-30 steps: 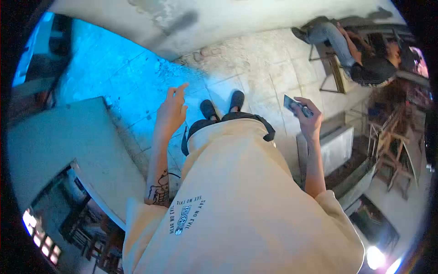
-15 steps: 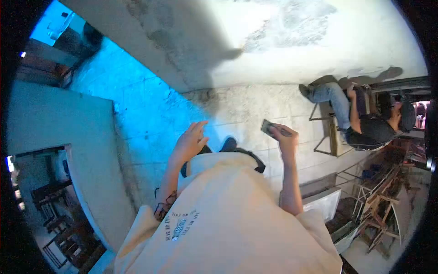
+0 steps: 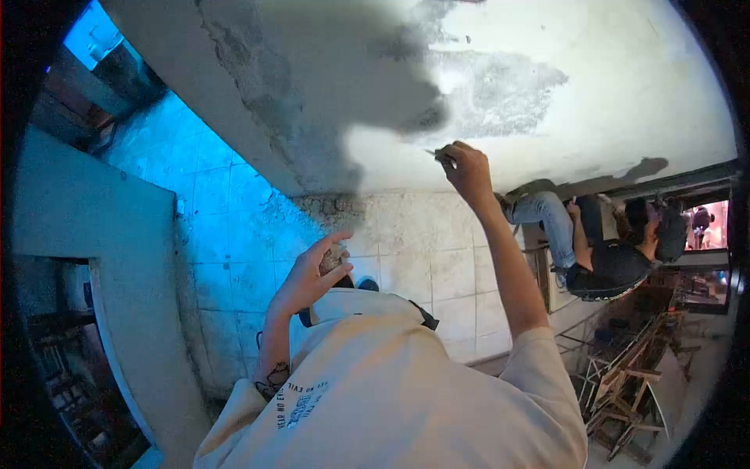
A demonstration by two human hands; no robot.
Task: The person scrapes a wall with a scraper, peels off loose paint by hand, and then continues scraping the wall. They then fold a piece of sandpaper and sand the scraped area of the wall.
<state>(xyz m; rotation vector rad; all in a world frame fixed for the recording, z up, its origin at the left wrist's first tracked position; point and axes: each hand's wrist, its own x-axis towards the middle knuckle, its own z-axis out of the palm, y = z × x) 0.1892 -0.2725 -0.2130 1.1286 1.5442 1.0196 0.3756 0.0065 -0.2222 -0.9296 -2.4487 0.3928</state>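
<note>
My right hand (image 3: 466,172) is raised to the patched wall (image 3: 500,168), fingers closed around a small flat scraper (image 3: 432,152). Only the thin edge of the scraper shows past the fingertips; the rest is hidden in the grip. That edge overlaps the pale wall just below a rough grey patch (image 3: 508,102). Lower and to the left, my left hand (image 3: 312,273) hangs in front of my body with thumb and fingers apart in a loose curve. Behind its fingers, the dirty floor shows through the gap.
A seated person (image 3: 617,258) in jeans and a dark top is by the wall on the right. A pile of wooden frames (image 3: 637,383) stands at the lower right. To the left are a partition wall (image 3: 133,234) and a blue-lit tiled floor (image 3: 226,211).
My right hand has gone up from over the floor to the wall with the scraper. My left hand has dropped slightly. The view has tilted, bringing more of the wall into sight.
</note>
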